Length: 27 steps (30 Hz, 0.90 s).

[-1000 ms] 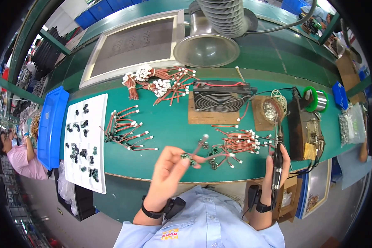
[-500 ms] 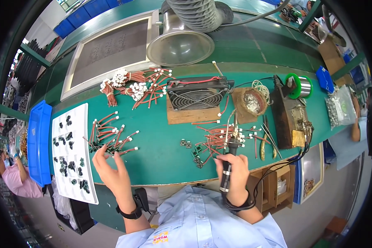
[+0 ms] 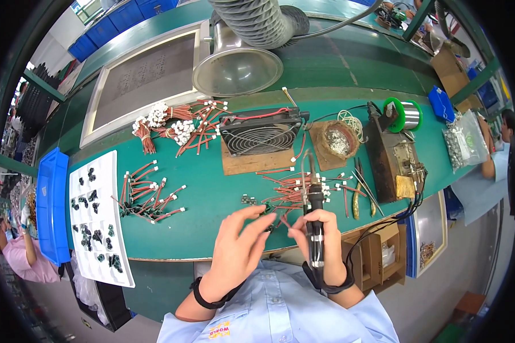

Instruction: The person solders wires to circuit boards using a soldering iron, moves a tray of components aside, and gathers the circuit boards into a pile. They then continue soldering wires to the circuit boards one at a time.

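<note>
Bright, even overhead light floods the green table, casting only soft shadows and a glare on the metal fume funnel, while fisheye distortion bends edges toward a black, blurred rim.

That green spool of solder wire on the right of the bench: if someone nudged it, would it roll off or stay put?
The green spool seems to rest on its round rims, so a push would likely set it rolling. The dark box-shaped station beside it would probably stop it on that side. Wound metal wire suggests it is heavy for its size, so it should not skid easily.
</note>
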Each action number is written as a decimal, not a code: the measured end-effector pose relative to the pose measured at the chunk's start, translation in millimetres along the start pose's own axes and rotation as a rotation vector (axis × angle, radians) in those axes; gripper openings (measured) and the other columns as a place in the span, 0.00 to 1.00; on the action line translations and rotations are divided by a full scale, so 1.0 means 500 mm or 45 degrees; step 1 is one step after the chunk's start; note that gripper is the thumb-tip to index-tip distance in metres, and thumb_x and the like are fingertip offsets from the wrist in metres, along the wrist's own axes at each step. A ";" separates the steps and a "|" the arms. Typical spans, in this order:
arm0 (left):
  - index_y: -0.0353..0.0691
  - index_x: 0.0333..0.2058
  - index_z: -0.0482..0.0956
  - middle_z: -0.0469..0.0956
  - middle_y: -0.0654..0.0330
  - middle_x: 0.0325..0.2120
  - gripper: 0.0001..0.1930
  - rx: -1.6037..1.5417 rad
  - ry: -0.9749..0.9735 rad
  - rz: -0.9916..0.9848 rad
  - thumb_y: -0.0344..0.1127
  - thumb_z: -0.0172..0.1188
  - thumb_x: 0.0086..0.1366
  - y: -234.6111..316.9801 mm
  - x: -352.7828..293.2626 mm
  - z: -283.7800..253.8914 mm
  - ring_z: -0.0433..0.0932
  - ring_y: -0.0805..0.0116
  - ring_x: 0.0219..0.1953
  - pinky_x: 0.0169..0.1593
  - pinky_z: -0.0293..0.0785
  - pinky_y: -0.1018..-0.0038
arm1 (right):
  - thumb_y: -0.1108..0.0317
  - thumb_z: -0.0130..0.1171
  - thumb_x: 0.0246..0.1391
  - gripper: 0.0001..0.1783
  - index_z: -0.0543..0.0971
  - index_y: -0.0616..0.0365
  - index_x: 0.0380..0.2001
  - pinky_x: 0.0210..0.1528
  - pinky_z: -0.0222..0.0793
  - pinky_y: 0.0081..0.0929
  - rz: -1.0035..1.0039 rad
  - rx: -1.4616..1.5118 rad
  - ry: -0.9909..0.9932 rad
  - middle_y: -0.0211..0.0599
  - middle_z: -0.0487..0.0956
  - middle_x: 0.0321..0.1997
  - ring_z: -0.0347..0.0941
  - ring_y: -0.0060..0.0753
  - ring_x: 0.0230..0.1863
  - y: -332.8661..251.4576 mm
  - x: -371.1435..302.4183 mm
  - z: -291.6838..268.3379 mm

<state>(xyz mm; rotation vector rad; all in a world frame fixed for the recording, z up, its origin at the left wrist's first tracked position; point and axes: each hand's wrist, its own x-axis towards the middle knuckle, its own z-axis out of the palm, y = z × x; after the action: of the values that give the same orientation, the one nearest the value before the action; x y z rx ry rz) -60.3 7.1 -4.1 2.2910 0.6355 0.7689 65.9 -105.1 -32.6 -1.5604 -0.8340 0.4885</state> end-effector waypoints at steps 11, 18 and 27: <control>0.40 0.32 0.79 0.76 0.62 0.30 0.10 0.138 -0.174 0.456 0.28 0.64 0.48 0.012 0.006 -0.005 0.74 0.66 0.32 0.39 0.67 0.69 | 0.82 0.62 0.47 0.23 0.64 0.55 0.43 0.31 0.70 0.21 -0.040 0.053 -0.251 0.38 0.77 0.32 0.72 0.23 0.28 -0.040 -0.022 -0.057; 0.37 0.31 0.77 0.75 0.62 0.27 0.09 -0.041 -0.298 0.294 0.26 0.64 0.48 0.037 -0.005 0.008 0.73 0.66 0.29 0.37 0.67 0.70 | 0.81 0.64 0.40 0.25 0.69 0.54 0.43 0.30 0.67 0.25 -0.511 -0.386 -0.294 0.35 0.78 0.29 0.72 0.32 0.25 -0.037 -0.011 -0.079; 0.36 0.30 0.75 0.74 0.60 0.27 0.09 -0.145 -0.340 0.249 0.23 0.64 0.47 0.042 -0.008 0.016 0.72 0.62 0.28 0.37 0.67 0.69 | 0.82 0.67 0.35 0.28 0.70 0.53 0.42 0.29 0.67 0.28 -0.476 -0.390 -0.419 0.34 0.79 0.29 0.74 0.37 0.25 -0.037 -0.015 -0.088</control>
<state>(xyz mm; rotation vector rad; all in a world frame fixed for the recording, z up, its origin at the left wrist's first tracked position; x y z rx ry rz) -53.1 -13.0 4.0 2.3179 0.2434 0.5566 88.6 -139.9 -8.4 -1.5693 -1.4777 0.3585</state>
